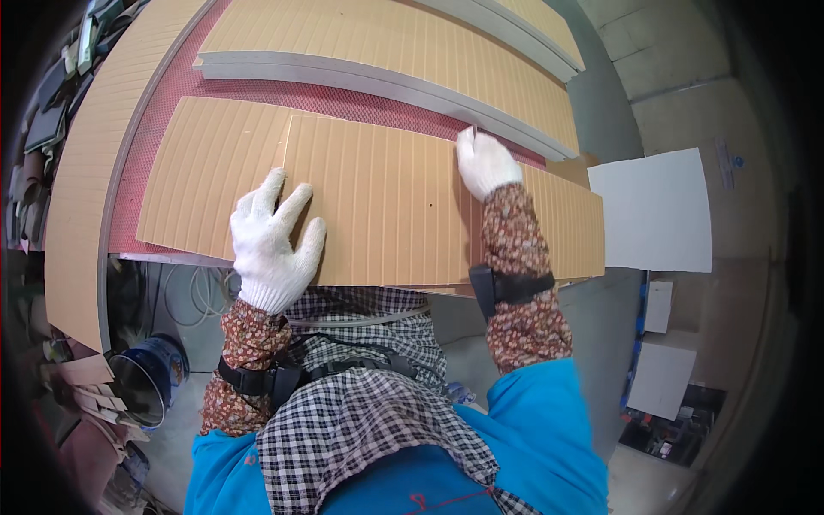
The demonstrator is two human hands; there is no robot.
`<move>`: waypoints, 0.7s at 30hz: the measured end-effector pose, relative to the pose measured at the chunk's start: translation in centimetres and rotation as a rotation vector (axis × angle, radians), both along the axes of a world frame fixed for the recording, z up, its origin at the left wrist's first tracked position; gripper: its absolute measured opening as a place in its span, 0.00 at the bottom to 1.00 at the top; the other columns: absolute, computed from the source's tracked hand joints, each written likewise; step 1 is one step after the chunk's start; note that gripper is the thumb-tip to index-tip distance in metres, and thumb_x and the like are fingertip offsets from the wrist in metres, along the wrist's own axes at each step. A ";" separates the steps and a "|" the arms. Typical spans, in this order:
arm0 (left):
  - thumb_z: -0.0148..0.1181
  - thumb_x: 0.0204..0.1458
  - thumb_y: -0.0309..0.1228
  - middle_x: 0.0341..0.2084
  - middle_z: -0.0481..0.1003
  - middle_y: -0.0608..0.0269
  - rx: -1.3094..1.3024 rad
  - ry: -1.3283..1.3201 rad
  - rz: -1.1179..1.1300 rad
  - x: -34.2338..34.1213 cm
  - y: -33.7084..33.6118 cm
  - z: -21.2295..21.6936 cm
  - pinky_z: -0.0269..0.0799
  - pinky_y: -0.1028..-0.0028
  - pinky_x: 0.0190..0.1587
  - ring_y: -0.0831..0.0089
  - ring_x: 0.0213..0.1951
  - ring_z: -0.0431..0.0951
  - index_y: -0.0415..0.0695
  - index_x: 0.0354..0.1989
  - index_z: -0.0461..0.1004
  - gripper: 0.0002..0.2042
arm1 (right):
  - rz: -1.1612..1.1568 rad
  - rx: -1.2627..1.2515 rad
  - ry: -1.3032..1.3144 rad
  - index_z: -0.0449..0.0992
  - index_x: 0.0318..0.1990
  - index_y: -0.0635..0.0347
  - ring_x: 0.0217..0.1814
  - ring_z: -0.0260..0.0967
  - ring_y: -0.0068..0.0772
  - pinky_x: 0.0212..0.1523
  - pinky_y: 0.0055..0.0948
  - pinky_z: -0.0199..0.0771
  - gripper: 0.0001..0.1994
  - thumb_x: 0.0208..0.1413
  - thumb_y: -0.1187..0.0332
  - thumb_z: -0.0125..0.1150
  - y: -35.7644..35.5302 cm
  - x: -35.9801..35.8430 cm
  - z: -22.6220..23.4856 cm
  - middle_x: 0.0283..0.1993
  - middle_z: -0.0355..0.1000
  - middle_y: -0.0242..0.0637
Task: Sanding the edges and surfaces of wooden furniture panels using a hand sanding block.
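Tan ribbed sheets, like corrugated cardboard [378, 189], lie across the table in front of me, with a seam or overlap at the left part. My left hand [275, 240], in a white knit glove, rests on them near the front edge with fingers spread. At the far edge, my right hand [487, 163], also gloved, is closed with its fingertips pressed together. A small thin pale tip sticks up from those fingers; what it belongs to is hidden. Both forearms wear flowered sleeves and black straps.
Beyond lie thick tan-topped boards [386, 43] with grey edges, on a red mesh surface [163, 112]. Another long tan board [81, 197] runs along the left. A white sheet [657, 210] juts out at right. A blue bucket [150, 378] stands on the floor, near scrap piles.
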State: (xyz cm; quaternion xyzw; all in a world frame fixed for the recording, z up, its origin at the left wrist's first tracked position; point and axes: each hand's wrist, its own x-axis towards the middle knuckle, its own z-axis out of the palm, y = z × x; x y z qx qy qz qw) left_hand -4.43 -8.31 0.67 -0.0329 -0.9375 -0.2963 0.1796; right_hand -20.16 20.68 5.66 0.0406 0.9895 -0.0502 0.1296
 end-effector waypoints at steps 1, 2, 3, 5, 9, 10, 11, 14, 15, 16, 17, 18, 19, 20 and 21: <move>0.68 0.53 0.32 0.63 0.71 0.41 -0.001 0.002 0.009 0.0 -0.1 0.0 0.66 0.53 0.67 0.47 0.62 0.71 0.41 0.55 0.82 0.20 | -0.040 0.009 -0.020 0.82 0.47 0.67 0.55 0.80 0.59 0.61 0.56 0.77 0.34 0.75 0.52 0.26 -0.6 1.5 0.3 0.48 0.80 0.60; 0.68 0.53 0.32 0.63 0.72 0.41 0.002 0.012 0.004 0.0 0.0 0.0 0.66 0.53 0.66 0.47 0.62 0.72 0.41 0.55 0.82 0.20 | -0.060 0.017 0.004 0.82 0.46 0.65 0.51 0.81 0.58 0.59 0.56 0.79 0.35 0.75 0.51 0.23 -1.4 3.7 1.3 0.45 0.81 0.59; 0.68 0.53 0.32 0.63 0.72 0.41 0.005 0.024 -0.007 -0.1 0.1 0.1 0.67 0.52 0.66 0.46 0.62 0.72 0.41 0.55 0.82 0.20 | -0.069 0.029 0.006 0.82 0.45 0.64 0.47 0.82 0.59 0.55 0.56 0.80 0.35 0.76 0.50 0.24 -1.0 5.4 1.2 0.44 0.81 0.60; 0.68 0.53 0.32 0.62 0.72 0.41 0.010 0.030 -0.006 -0.2 -0.1 0.0 0.67 0.52 0.66 0.46 0.62 0.72 0.41 0.55 0.82 0.20 | -0.078 0.038 0.061 0.81 0.40 0.64 0.44 0.81 0.63 0.51 0.59 0.79 0.32 0.75 0.49 0.32 -0.3 9.4 0.4 0.39 0.81 0.63; 0.68 0.53 0.33 0.63 0.72 0.41 -0.006 0.041 0.004 -0.1 -0.2 -0.3 0.67 0.52 0.66 0.46 0.62 0.72 0.41 0.55 0.82 0.20 | 0.134 0.085 0.193 0.76 0.51 0.58 0.29 0.80 0.55 0.29 0.54 0.78 0.18 0.74 0.55 0.46 0.8 18.0 -0.6 0.24 0.76 0.52; 0.68 0.53 0.33 0.63 0.72 0.41 -0.005 0.039 0.002 -0.1 -0.2 -0.3 0.67 0.52 0.66 0.46 0.62 0.72 0.41 0.55 0.82 0.20 | 0.066 0.065 0.182 0.77 0.48 0.59 0.27 0.79 0.56 0.28 0.54 0.78 0.18 0.73 0.54 0.47 0.5 19.7 -0.4 0.23 0.76 0.52; 0.68 0.53 0.33 0.63 0.72 0.41 -0.008 0.029 0.006 -0.1 -0.2 -0.4 0.66 0.52 0.66 0.46 0.62 0.72 0.41 0.55 0.82 0.20 | 0.000 0.044 0.171 0.77 0.46 0.60 0.26 0.79 0.56 0.28 0.54 0.77 0.19 0.73 0.54 0.47 0.0 21.0 -0.2 0.22 0.76 0.51; 0.68 0.54 0.33 0.64 0.72 0.42 -0.004 0.010 0.001 -0.1 0.0 -0.2 0.66 0.52 0.67 0.47 0.63 0.71 0.41 0.56 0.81 0.20 | -0.091 0.016 0.171 0.78 0.39 0.61 0.23 0.78 0.56 0.28 0.53 0.77 0.20 0.73 0.53 0.48 0.4 23.8 -1.0 0.20 0.75 0.49; 0.68 0.54 0.33 0.64 0.71 0.42 0.003 0.003 -0.004 -0.2 0.0 -0.2 0.65 0.52 0.67 0.47 0.64 0.71 0.41 0.56 0.81 0.20 | -0.093 0.018 0.167 0.78 0.39 0.61 0.23 0.78 0.56 0.28 0.53 0.77 0.20 0.73 0.53 0.48 0.4 23.8 -1.0 0.20 0.75 0.49; 0.68 0.54 0.33 0.64 0.71 0.42 0.004 -0.001 -0.006 -0.2 0.0 -0.2 0.65 0.52 0.67 0.47 0.64 0.71 0.41 0.56 0.81 0.20 | -0.096 0.015 0.178 0.77 0.37 0.61 0.23 0.77 0.56 0.28 0.53 0.77 0.21 0.73 0.53 0.48 0.3 23.7 -0.8 0.19 0.74 0.50; 0.68 0.54 0.33 0.64 0.71 0.42 -0.005 -0.003 -0.001 -0.1 0.1 -0.3 0.65 0.53 0.67 0.47 0.64 0.70 0.41 0.56 0.81 0.20 | -0.099 0.012 0.189 0.77 0.34 0.62 0.22 0.77 0.57 0.28 0.53 0.77 0.22 0.73 0.53 0.48 0.2 23.6 -0.5 0.18 0.74 0.50; 0.68 0.54 0.33 0.65 0.71 0.42 -0.014 -0.005 0.004 0.0 0.1 -0.2 0.65 0.53 0.68 0.48 0.64 0.70 0.41 0.56 0.81 0.20 | -0.100 0.013 0.185 0.77 0.34 0.62 0.22 0.77 0.57 0.28 0.53 0.77 0.22 0.73 0.53 0.48 0.1 23.2 -0.2 0.18 0.74 0.50; 0.68 0.54 0.33 0.65 0.71 0.42 -0.014 -0.010 0.003 0.0 0.1 -0.1 0.65 0.53 0.68 0.48 0.64 0.70 0.41 0.56 0.81 0.20 | -0.091 0.017 0.160 0.77 0.35 0.62 0.24 0.78 0.56 0.29 0.53 0.77 0.22 0.73 0.53 0.48 0.0 22.4 0.2 0.20 0.75 0.51; 0.68 0.54 0.33 0.65 0.71 0.42 -0.007 -0.014 0.006 0.0 0.1 0.1 0.64 0.53 0.68 0.47 0.64 0.70 0.41 0.56 0.81 0.21 | -0.082 0.021 0.136 0.78 0.37 0.62 0.26 0.79 0.56 0.30 0.53 0.78 0.21 0.73 0.54 0.48 0.0 21.4 0.5 0.22 0.76 0.52; 0.68 0.54 0.32 0.65 0.71 0.42 -0.001 -0.017 0.009 0.0 0.1 0.2 0.64 0.53 0.68 0.47 0.64 0.70 0.41 0.56 0.81 0.21 | -0.082 0.020 0.131 0.78 0.37 0.62 0.26 0.79 0.56 0.30 0.53 0.78 0.21 0.73 0.54 0.48 0.1 20.3 0.6 0.22 0.76 0.52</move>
